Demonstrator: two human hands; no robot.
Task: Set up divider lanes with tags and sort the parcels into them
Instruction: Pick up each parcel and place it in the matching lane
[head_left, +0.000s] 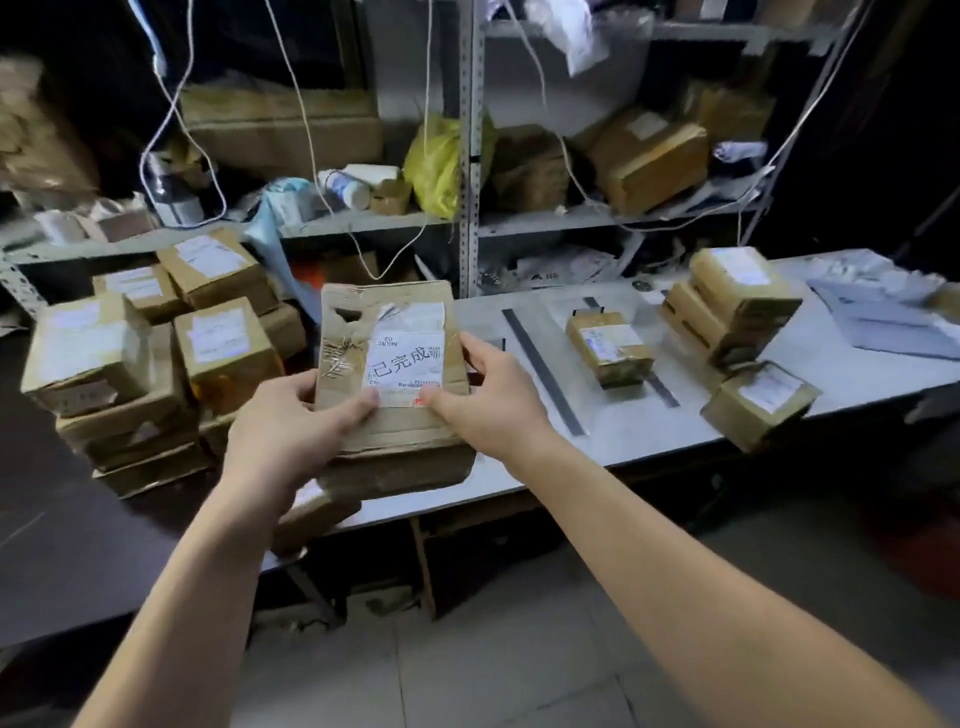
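On my feed both hands grasp one parcel (389, 358), held at the left end of the white table (649, 436), above its near edge. The left hand (291, 421) grips the parcel's left side with the thumb laid over the top face. The right hand (488, 395) grips the right side, thumb pressing near the lower edge of the label (405, 358).

The parcel is a flat brown cardboard box, and a battered one. Its top is creased and taped over, with a ragged hole torn near the far left corner. Its white shipping label carries large dark Chinese characters, and a second label peeks out from behind it. Another brown box (400, 470) lies directly beneath. I think the held parcel rests on it, but I cannot tell from this angle.

To the right, a grey divider strip (543, 369) lies flat on the table, running away from me. Beyond it a small taped parcel (610, 348) sits over a second strip (662, 389). Further right stands a stack of parcels (737, 306), and one more parcel (758, 405) juts over the table's near edge. A pile of labelled boxes (156, 353) is heaped to the left of the held parcel. A metal shelf rack (471, 156) stands behind the table.
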